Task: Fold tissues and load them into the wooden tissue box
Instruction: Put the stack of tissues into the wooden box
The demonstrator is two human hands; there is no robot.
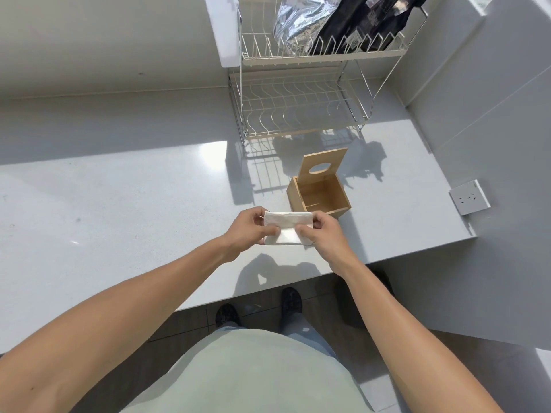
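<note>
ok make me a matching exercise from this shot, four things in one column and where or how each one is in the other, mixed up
Things:
1. tissue
2. wooden tissue box
3. foil bag
4. wall socket

Places or states:
A. on the top tier of the wire dish rack
B. on the counter with its lid tipped up and open
C. held between the left hand and right hand, partly folded
D. on the wall at the counter's right end

Pairs: 1-C, 2-B, 3-A, 4-D
</note>
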